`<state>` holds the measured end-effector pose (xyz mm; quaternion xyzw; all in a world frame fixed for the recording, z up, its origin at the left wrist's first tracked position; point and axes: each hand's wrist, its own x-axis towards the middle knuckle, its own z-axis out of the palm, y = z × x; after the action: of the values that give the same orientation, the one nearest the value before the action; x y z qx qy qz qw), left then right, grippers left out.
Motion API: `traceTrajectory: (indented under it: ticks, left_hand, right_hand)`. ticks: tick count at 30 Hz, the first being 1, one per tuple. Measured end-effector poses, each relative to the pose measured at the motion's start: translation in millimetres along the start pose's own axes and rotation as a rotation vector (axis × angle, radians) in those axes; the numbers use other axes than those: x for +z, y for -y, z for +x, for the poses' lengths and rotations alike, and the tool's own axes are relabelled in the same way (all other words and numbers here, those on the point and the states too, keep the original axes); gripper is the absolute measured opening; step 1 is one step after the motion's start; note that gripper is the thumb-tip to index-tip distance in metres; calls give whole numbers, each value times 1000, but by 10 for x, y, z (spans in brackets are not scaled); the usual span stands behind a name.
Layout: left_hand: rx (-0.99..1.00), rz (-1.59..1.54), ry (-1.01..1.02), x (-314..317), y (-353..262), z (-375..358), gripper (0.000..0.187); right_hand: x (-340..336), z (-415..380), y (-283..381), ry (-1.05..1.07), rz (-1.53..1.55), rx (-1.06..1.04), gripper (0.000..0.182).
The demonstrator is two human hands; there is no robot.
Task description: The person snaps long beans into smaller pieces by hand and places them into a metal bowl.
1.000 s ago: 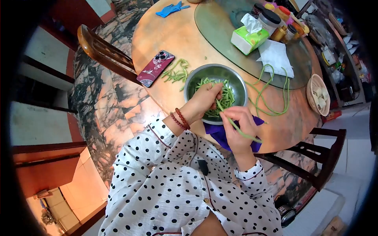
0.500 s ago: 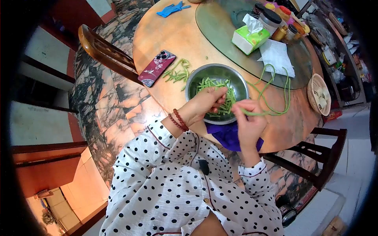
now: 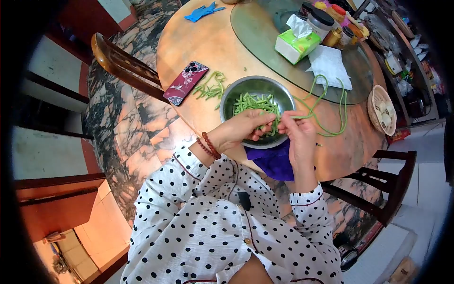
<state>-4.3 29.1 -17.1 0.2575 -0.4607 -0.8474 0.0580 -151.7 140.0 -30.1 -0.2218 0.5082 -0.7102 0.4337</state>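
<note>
A steel bowl (image 3: 224, 102) stands near the table's front edge, with many cut green bean pieces (image 3: 253, 102) inside. Over its front right side my left hand (image 3: 246, 127), with red beaded bracelets on the wrist, is closed in a pinch on the end of a long green bean (image 3: 301, 116). My right hand (image 3: 300, 135) is just beside it, fingers closed round the same bean close to the rim. Further long beans (image 3: 344, 120) curve over the table to the right. A purple cloth (image 3: 272, 163) shows below the bowl, at the table edge.
Left of the bowl lie bean scraps (image 3: 213, 87) and a red phone (image 3: 186, 83). A glass turntable (image 3: 255, 38) carries a tissue pack (image 3: 295, 45), paper (image 3: 331, 68) and jars (image 3: 320, 23). A basket (image 3: 381, 110) sits at the right edge; a blue glove (image 3: 203, 12) lies far back.
My right hand has come up and closer to my left hand, and the bean's end now spans between both hands. The whole view has shifted slightly.
</note>
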Motion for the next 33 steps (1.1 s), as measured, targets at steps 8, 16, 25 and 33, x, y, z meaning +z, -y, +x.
traceTrajectory:
  ticks: [8,16,25,33]
  left_hand:
    - [86,-17,-352,55,-24,104,30]
    - [54,143,-151,-22,-84,5,30]
    - [33,47,-86,-65,19,19,30]
    - [135,230,-366,-47,25,138,31]
  right_hand:
    - [264,-302,65,17,-757,-809,16]
    - [123,-184,109,122,-183,-143,11]
    - [43,-13,10,12,-132,-133,10]
    - [317,-292,124,106,-811,-760,13]
